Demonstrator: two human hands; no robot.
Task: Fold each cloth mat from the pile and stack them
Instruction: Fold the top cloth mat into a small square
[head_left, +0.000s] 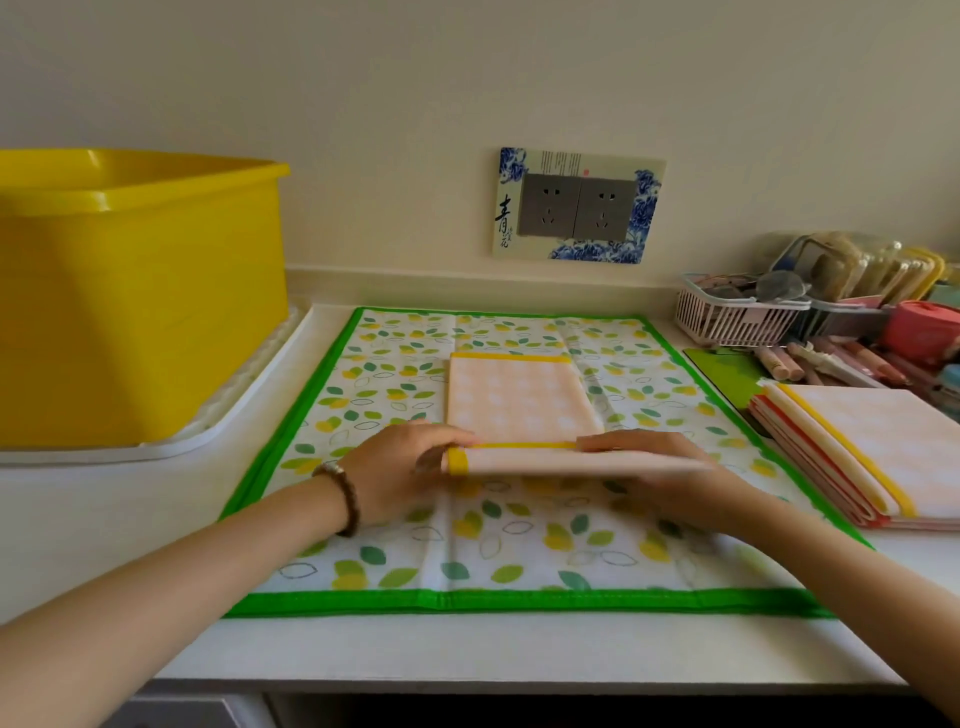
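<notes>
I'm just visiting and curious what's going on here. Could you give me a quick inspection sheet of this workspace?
Surface: white counter with a leaf-print mat spread flat, green border.
Job's things: pink checked mat, yellow-edged, near end lifted mid-fold; folded stack at right.
Clutter: white basket, pens, packets, at far right.
Grippers: left hand and right hand each pinch the lifted edge.
Cables: nothing seen.
Surroundings: yellow tub on a white tray; wall socket with blue floral surround.
</notes>
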